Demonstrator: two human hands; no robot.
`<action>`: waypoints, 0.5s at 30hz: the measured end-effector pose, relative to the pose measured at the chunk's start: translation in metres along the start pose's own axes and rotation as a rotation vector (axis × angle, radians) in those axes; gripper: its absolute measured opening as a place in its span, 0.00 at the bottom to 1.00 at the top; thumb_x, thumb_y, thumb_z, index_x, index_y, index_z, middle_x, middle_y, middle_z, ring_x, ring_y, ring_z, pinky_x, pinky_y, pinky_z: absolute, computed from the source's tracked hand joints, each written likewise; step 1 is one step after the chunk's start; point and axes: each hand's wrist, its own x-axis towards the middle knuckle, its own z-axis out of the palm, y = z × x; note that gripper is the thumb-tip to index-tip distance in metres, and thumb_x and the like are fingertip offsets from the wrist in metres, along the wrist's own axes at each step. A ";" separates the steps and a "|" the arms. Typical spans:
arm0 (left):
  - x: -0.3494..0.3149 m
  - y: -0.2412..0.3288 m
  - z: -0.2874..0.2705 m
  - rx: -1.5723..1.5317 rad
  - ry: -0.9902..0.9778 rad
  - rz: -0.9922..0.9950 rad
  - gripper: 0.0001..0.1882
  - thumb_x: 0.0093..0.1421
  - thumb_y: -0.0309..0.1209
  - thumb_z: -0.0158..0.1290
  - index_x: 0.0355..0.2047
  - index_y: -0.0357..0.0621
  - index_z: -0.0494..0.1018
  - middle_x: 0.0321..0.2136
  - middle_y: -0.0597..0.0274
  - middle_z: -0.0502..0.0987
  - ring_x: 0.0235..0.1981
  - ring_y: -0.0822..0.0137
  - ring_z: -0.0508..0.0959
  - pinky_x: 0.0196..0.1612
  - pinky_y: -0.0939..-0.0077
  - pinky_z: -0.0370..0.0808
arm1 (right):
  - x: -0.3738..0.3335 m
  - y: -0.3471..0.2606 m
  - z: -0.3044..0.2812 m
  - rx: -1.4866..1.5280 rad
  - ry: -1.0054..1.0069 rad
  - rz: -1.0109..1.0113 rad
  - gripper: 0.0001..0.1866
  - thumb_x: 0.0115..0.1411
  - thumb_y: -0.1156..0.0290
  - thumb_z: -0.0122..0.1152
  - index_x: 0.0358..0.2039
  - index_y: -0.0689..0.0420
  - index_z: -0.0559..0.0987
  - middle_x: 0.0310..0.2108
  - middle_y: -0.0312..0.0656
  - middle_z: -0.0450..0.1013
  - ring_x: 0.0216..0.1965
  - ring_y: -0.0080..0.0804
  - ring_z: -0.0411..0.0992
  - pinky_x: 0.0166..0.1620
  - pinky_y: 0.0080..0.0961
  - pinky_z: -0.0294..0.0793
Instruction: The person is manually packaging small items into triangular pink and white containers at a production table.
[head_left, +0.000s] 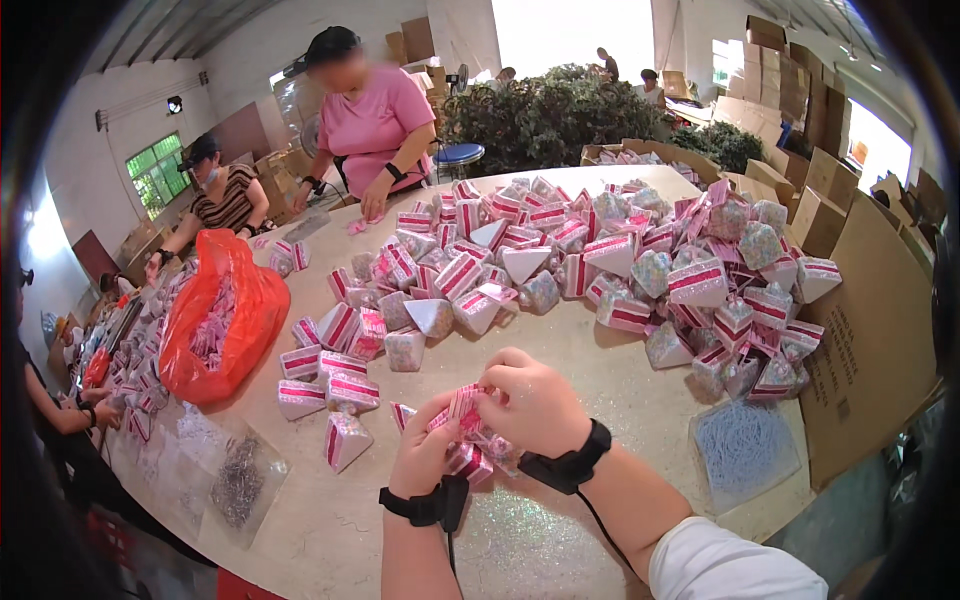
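Low over the near middle of the table, my left hand [418,452] pinches a small pink printed card [465,405] from the left. My right hand [537,400] closes its fingertips on the card's other side. Just under the hands is a cake-slice ornament [467,463], white and glittery with pink bands; my fingers partly cover it. Whether the card is fastened to it, I cannot tell. Similar wedge-shaped ornaments [347,442] lie to the left of my hands. Beyond them spreads a large heap of the same ornaments [520,262], several with pink cards.
A clear bag of pale blue strings [745,455] lies at right, beside a tall cardboard flap [868,350]. At left are an open red plastic bag [262,325] and a clear bag of small dark pieces [240,485]. A co-worker in pink [375,130] stands across the table [340,530].
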 end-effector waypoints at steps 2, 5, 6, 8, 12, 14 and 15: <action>-0.002 0.003 0.002 0.065 -0.001 -0.032 0.16 0.58 0.26 0.46 0.48 0.36 0.68 0.35 0.66 0.73 0.34 0.78 0.71 0.36 0.84 0.68 | 0.000 -0.005 0.007 -0.067 0.125 -0.028 0.07 0.48 0.75 0.59 0.29 0.63 0.77 0.29 0.45 0.71 0.28 0.37 0.72 0.33 0.27 0.73; -0.006 0.006 -0.001 0.180 -0.028 -0.084 0.15 0.59 0.26 0.47 0.47 0.38 0.69 0.32 0.70 0.72 0.28 0.83 0.68 0.30 0.88 0.65 | 0.003 -0.004 0.003 -0.035 0.106 -0.193 0.07 0.47 0.76 0.58 0.29 0.62 0.76 0.29 0.45 0.70 0.28 0.38 0.72 0.33 0.28 0.72; -0.006 0.008 -0.001 0.190 -0.032 -0.092 0.15 0.59 0.26 0.47 0.47 0.38 0.69 0.31 0.71 0.72 0.27 0.84 0.67 0.28 0.89 0.63 | 0.004 -0.001 0.001 0.014 0.042 -0.157 0.07 0.47 0.76 0.58 0.29 0.61 0.76 0.28 0.45 0.70 0.29 0.39 0.71 0.33 0.28 0.72; -0.005 0.007 0.001 0.183 -0.044 -0.105 0.14 0.59 0.25 0.47 0.47 0.39 0.69 0.31 0.72 0.71 0.26 0.84 0.66 0.28 0.89 0.63 | 0.004 0.006 -0.005 0.101 -0.083 -0.080 0.06 0.47 0.76 0.58 0.28 0.61 0.76 0.28 0.46 0.70 0.29 0.41 0.71 0.33 0.29 0.72; -0.003 0.002 0.009 0.172 -0.011 -0.058 0.14 0.59 0.24 0.46 0.46 0.38 0.69 0.33 0.69 0.72 0.32 0.80 0.70 0.35 0.86 0.67 | 0.004 0.005 -0.022 0.030 -0.124 -0.041 0.07 0.48 0.73 0.57 0.29 0.60 0.76 0.28 0.46 0.70 0.31 0.43 0.71 0.35 0.32 0.72; -0.003 0.003 0.009 0.259 -0.008 -0.009 0.14 0.59 0.23 0.46 0.46 0.37 0.68 0.37 0.64 0.73 0.38 0.75 0.72 0.42 0.82 0.69 | 0.003 0.003 -0.015 0.025 -0.086 -0.039 0.08 0.48 0.70 0.56 0.29 0.60 0.76 0.29 0.47 0.70 0.32 0.47 0.70 0.37 0.35 0.71; -0.003 0.003 0.013 0.251 -0.017 0.019 0.14 0.59 0.23 0.46 0.46 0.36 0.68 0.38 0.63 0.73 0.39 0.75 0.72 0.43 0.81 0.68 | 0.003 0.003 -0.016 0.031 -0.091 -0.014 0.09 0.49 0.70 0.56 0.29 0.60 0.76 0.29 0.48 0.70 0.33 0.47 0.70 0.37 0.35 0.71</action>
